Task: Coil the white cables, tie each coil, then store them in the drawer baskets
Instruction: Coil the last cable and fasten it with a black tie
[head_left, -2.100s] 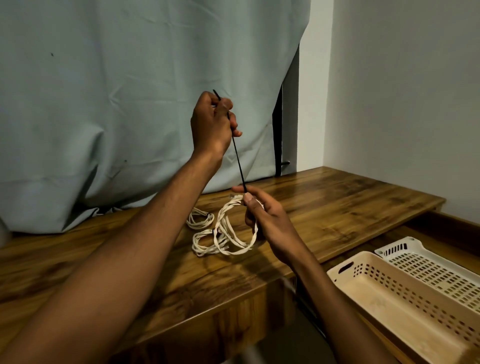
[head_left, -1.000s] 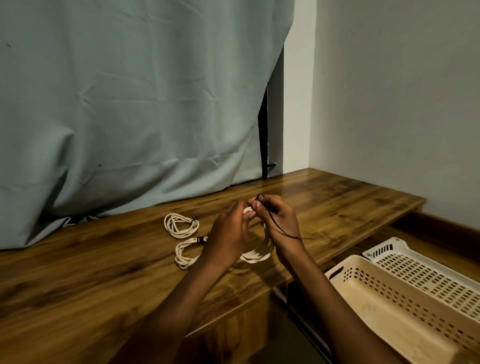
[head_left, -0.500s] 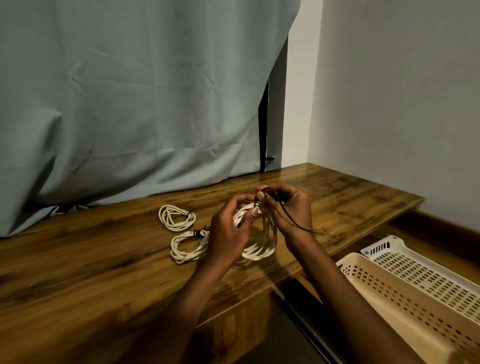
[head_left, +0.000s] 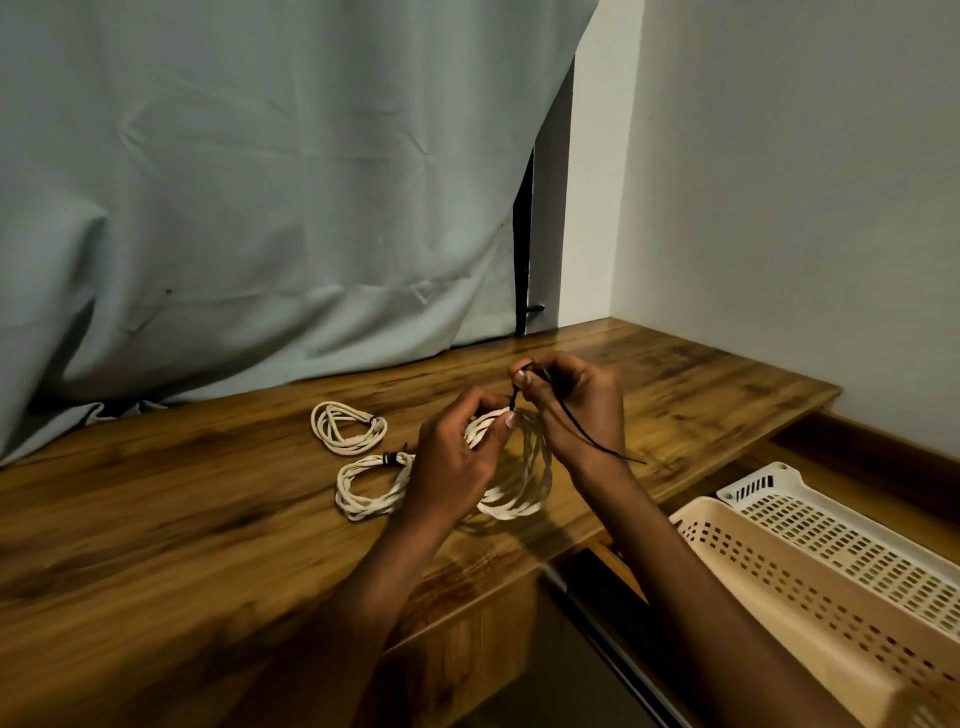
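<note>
wooden desk (head_left: 156, 545) meets grey curtain (head_left: 260, 182) and white wall (head_left: 805, 208).

Your left hand (head_left: 457, 457) and right hand (head_left: 576, 410) work mid-table, with two tied coils in the way: the small coil (head_left: 348, 427) at ten o'clock of your left hand and the larger coil (head_left: 371, 486) at nine. The curtain (head_left: 260, 182) walls off twelve o'clock. Bare wooden table (head_left: 156, 519) lies open toward eight. At four o'clock the beige basket (head_left: 779, 597) and white basket (head_left: 857, 535) block the lower right.
</note>
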